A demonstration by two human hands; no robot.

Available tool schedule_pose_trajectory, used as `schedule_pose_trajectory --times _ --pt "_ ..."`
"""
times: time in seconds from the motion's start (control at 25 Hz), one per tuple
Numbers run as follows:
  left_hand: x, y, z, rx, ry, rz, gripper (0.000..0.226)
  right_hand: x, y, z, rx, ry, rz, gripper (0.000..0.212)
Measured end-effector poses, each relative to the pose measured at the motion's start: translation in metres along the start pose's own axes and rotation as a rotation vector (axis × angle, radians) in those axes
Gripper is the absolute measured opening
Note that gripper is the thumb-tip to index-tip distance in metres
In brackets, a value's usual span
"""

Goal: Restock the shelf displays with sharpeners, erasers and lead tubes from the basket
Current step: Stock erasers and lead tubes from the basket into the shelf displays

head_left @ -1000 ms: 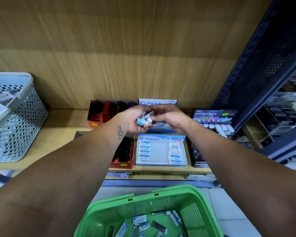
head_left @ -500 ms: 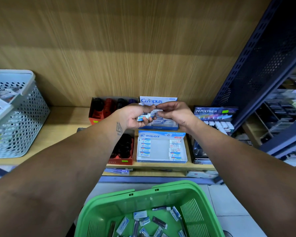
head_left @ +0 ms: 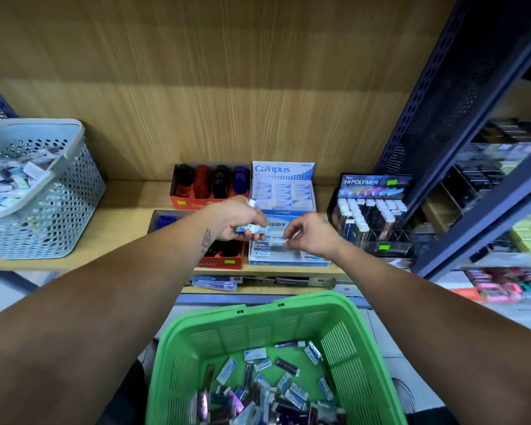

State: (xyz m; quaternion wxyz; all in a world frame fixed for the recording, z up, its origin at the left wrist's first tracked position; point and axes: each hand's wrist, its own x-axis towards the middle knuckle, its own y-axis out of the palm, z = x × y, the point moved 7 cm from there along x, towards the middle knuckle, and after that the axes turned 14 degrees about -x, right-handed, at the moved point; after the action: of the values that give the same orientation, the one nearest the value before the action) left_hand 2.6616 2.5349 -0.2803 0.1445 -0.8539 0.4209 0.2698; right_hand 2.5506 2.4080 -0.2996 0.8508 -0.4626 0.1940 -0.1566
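My left hand point(head_left: 238, 217) grips a small bunch of blue-and-white erasers point(head_left: 252, 230) above the front of the shelf. My right hand point(head_left: 311, 234) pinches one eraser point(head_left: 278, 240) over the blue Pilot eraser box point(head_left: 259, 256), which holds a few erasers along its sides. Behind it stands the Campus eraser box point(head_left: 282, 191), nearly full. The green basket point(head_left: 196, 338) below me holds several erasers and lead tubes.
Red boxes of sharpeners point(head_left: 209, 187) sit left of the eraser boxes. A Hi-Polymer lead display point(head_left: 371, 207) stands at the right beside a dark blue shelf upright point(head_left: 460, 124). A grey perforated basket point(head_left: 71, 191) full of items occupies the shelf's left end.
Both hands were joined in front of the Campus box; they have come down and apart. My right hand now carries a single eraser over the Pilot box.
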Motion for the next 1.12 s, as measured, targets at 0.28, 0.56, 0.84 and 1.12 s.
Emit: schedule_pose_trajectory --times 0.28,0.56,0.84,1.12 --pt "-0.009 -0.021 0.009 0.164 0.006 -0.074 0.011 0.002 0.035 0.028 -0.192 -0.066 0.025 0.009" --pt "-0.009 -0.018 0.007 0.131 -0.014 -0.054 0.016 -0.005 0.056 0.035 -0.243 -0.194 0.093 0.022" --pt "-0.011 -0.004 0.013 -0.109 -0.070 0.012 0.014 -0.009 0.057 0.023 -0.274 -0.182 0.132 0.030" --pt "-0.001 0.004 0.016 -0.341 -0.068 0.047 0.007 -0.012 0.013 0.015 0.685 0.105 -0.006 0.033"
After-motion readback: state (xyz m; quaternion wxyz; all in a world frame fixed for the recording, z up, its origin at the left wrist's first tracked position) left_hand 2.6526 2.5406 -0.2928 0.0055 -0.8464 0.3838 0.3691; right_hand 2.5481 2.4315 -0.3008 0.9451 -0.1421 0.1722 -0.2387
